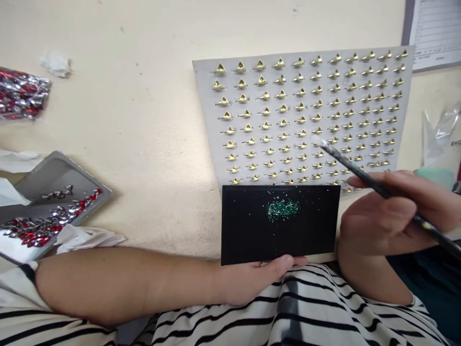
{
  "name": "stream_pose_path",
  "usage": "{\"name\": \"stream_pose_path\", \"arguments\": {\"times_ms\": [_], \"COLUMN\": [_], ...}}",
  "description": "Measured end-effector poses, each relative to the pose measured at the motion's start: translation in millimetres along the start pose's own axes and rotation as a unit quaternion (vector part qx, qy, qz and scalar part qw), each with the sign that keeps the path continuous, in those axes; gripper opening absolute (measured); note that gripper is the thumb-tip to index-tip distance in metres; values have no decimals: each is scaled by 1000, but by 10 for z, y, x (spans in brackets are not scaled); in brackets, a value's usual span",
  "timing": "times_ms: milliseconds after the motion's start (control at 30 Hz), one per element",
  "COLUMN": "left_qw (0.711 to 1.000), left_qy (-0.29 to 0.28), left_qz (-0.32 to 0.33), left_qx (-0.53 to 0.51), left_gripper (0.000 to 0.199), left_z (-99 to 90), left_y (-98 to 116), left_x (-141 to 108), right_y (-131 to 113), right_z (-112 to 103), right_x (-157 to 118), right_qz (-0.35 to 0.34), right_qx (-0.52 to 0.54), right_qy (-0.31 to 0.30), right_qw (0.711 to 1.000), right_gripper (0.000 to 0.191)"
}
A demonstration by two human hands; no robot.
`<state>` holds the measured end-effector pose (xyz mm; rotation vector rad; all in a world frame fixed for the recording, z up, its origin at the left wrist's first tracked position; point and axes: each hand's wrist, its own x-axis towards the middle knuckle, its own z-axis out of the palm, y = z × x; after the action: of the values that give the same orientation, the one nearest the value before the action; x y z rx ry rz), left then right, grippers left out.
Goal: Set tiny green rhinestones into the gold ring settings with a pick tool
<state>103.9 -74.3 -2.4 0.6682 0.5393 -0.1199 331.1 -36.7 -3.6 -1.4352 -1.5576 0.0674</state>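
My left hand (255,281) grips the lower edge of a flat black board (248,230), its thumb on the front edge. Tiny green and silver stones (283,210) lie in a patch on the board, with a few scattered around. My right hand (389,216) holds a dark thin stick (360,172) with a whitish tip, pointing up and left over a light grey sheet (207,96). Rows of small gold pieces (265,111) stand on that sheet. The black board overlaps the sheet's lower edge.
At the left lie a bag of red and silver stones (23,94) and a grey tray (54,168) with more such stones. White tissue (88,238) rests by the tray, another crumpled piece (56,64) above. A printed paper (437,31) and clear plastic (446,129) are at right.
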Motion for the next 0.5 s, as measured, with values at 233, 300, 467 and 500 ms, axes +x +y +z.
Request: {"name": "stream_pose_path", "arguments": {"times_ms": [233, 300, 467, 500], "left_qw": [999, 1000, 999, 999], "left_qy": [24, 20, 29, 29], "left_qz": [-18, -20, -11, -12], "left_qx": [13, 8, 11, 11], "left_gripper": [62, 62, 61, 61], "left_z": [6, 6, -1, 0], "left_y": [33, 14, -14, -12], "left_x": [-19, -7, 10, 9], "right_y": [-147, -159, -134, -131], "right_z": [172, 142, 119, 123], "right_x": [94, 85, 66, 65], "right_qz": [44, 51, 54, 55], "right_qx": [-94, -110, -122, -123], "right_qy": [-34, -55, -65, -67], "right_qw": [994, 991, 989, 989], "right_gripper": [25, 27, 28, 28]}}
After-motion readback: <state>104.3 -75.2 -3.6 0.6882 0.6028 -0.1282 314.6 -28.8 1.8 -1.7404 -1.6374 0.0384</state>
